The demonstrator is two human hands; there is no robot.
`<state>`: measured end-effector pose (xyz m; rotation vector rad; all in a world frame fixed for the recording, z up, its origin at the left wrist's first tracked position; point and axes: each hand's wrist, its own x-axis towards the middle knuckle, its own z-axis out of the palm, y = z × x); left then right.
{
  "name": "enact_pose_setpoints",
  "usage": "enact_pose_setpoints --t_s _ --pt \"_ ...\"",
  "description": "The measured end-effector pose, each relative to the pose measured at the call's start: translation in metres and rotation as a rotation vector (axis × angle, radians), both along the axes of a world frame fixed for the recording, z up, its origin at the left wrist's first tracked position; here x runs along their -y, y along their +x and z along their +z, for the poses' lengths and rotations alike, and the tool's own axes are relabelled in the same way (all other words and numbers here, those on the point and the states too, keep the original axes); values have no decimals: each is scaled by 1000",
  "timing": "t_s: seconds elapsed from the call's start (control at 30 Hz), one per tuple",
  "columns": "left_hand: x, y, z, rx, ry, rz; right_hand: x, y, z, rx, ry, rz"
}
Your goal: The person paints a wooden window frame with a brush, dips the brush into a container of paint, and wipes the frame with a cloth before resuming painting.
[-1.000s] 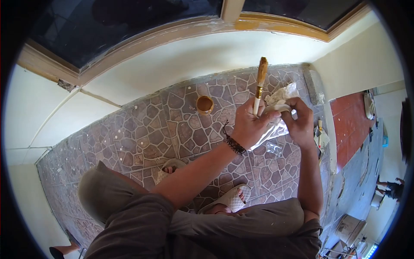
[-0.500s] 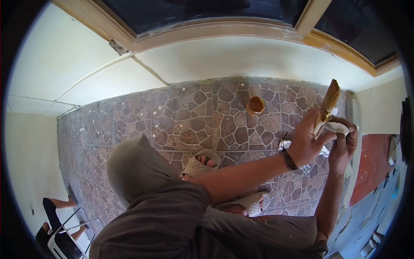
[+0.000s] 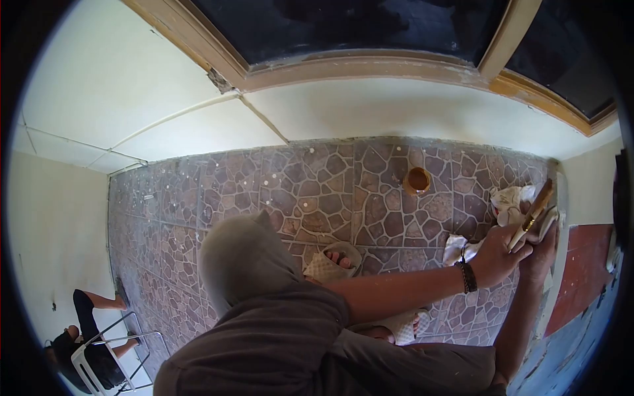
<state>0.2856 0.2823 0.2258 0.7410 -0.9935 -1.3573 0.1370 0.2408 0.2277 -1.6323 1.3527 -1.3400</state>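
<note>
My left hand [image 3: 496, 256], with a dark braided bracelet at its wrist, grips the pale handle of a paintbrush [image 3: 539, 200]. The brush's brown bristles point up and to the right. Close against it, my right hand [image 3: 539, 256] has its fingers closed on a pale folded piece [image 3: 547, 223], cloth-like, partly hidden by the brush and hands. Beyond both hands, a crumpled white cloth [image 3: 510, 198] lies on the floor by the wall. A small cup [image 3: 417, 181] with brown-orange paint inside stands on the tiles to their left.
A wooden window frame [image 3: 370, 68] runs above the pale wall [image 3: 356, 109]. Beneath my left arm is a crumpled whitish piece [image 3: 456, 249]. My sandalled feet rest on the stone-patterned floor [image 3: 310, 191]. At far left another person [image 3: 92, 343] is beside a metal-legged chair [image 3: 82, 369].
The view has shifted, so the window, cup and floor appear lower and further right. My hands have moved down and right with the paintbrush, which leans more to the right.
</note>
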Motion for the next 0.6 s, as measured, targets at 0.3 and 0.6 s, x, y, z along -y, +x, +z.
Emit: enact_pose_setpoints --t_s 0.3,0.6 --pt "-12 -5 -158 608 -105 491 38 -86 -37 827 523 11" --pt "11 111 -182 788 312 775 144 -19 -19 438 545 -3"
